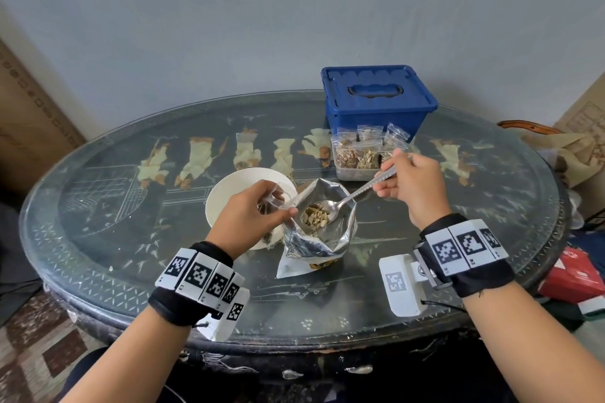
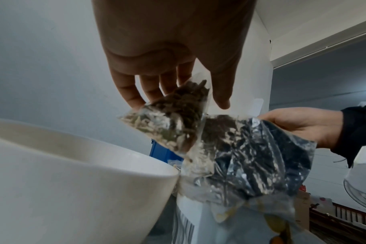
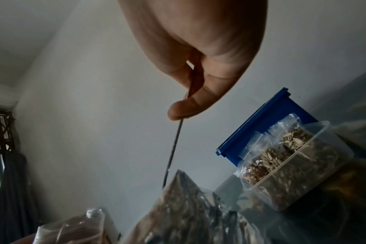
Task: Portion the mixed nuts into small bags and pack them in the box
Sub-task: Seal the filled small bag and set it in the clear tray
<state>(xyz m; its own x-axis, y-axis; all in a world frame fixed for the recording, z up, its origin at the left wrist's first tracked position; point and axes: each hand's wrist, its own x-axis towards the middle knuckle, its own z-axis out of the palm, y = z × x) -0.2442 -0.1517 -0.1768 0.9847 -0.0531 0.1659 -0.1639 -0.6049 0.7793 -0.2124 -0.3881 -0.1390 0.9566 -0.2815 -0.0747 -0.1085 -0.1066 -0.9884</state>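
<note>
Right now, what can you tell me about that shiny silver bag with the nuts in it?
The crinkled silver foil pouch stands open-topped on the dark glass-topped table, beside the white bowl. Pale nuts show inside. The metal spoon, held by the right hand, dips into its mouth. The left hand, holding a small clear bag, is at its rim.

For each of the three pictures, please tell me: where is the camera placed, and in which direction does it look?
Head: on the person's head, facing forward and down at the table; both forearms, left hand, right hand show.
Left wrist: under that wrist, looking along the fingers at the small clear bag; the right hand shows too.
Right wrist: low, looking up at the spoon.
Shared: foil pouch, blue box.
</note>
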